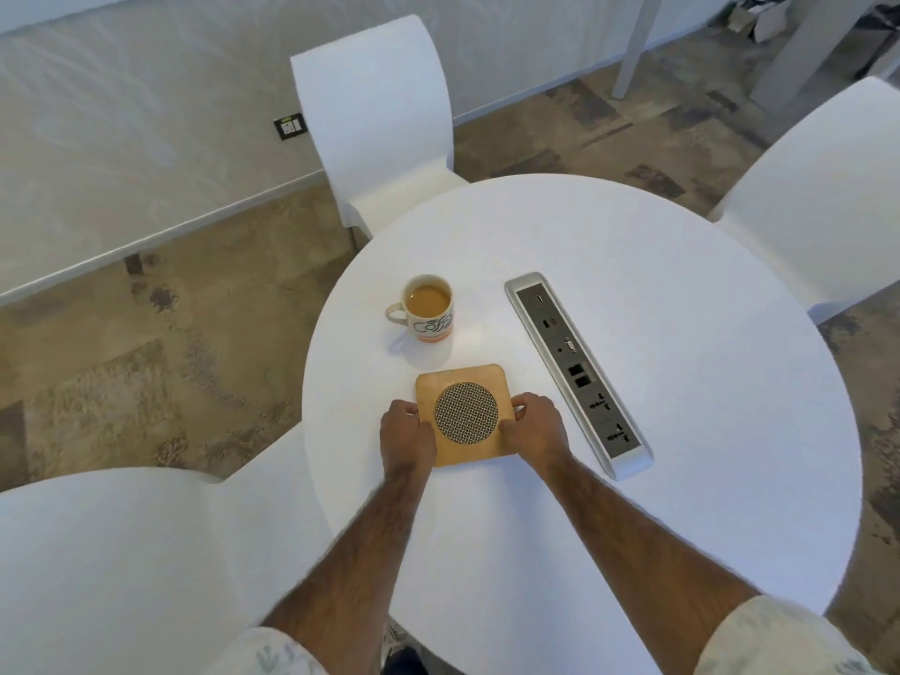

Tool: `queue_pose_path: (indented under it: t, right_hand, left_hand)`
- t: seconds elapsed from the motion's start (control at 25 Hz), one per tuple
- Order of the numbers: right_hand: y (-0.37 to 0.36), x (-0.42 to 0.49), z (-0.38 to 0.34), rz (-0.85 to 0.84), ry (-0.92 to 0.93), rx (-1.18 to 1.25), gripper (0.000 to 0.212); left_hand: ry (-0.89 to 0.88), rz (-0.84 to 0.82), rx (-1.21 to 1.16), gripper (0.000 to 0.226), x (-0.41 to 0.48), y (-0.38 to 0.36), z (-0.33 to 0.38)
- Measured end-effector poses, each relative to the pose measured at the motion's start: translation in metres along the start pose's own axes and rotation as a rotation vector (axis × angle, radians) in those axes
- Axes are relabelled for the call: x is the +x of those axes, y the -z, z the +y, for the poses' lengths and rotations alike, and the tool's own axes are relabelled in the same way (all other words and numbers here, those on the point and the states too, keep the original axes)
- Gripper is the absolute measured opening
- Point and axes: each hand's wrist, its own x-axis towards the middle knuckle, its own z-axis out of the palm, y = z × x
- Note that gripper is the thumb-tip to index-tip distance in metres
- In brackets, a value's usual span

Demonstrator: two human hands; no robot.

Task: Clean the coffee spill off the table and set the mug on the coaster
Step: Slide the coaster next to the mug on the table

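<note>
A square wooden coaster (465,382) with a round woven metal inset lies flat on the round white table (657,382), near its left side. My left hand (405,433) grips the coaster's left edge and my right hand (533,426) grips its right edge. Just beyond the coaster, apart from it, a cream mug (428,309) stands upright. It holds milky coffee, carries the word "Coffee", and its handle points left. No coffee spill shows on the tabletop.
A long silver socket panel (579,372) is set in the table to the right of the coaster. White chairs stand at the far side (380,114), the right (818,197) and the near left (121,567). Patterned carpet surrounds the table.
</note>
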Motion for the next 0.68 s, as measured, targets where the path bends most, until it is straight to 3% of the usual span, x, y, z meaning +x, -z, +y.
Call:
queue_pose_path:
  t: [0.24, 0.52, 0.68]
  right_hand:
    - [-0.01, -0.006, -0.003, -0.008, 0.039, -0.026, 0.02]
    - [-0.007, -0.004, -0.008, 0.021, -0.007, -0.058, 0.028]
    - [-0.007, 0.01, -0.025, 0.091, 0.076, -0.094, 0.043]
  left_hand:
    - [-0.035, -0.046, 0.017, 0.032, 0.003, 0.008, -0.007]
    - [-0.069, -0.104, 0.13, 0.037, -0.006, 0.011, -0.006]
    - [-0.184, 0.014, 0.069, 0.043, 0.016, 0.027, 0.012]
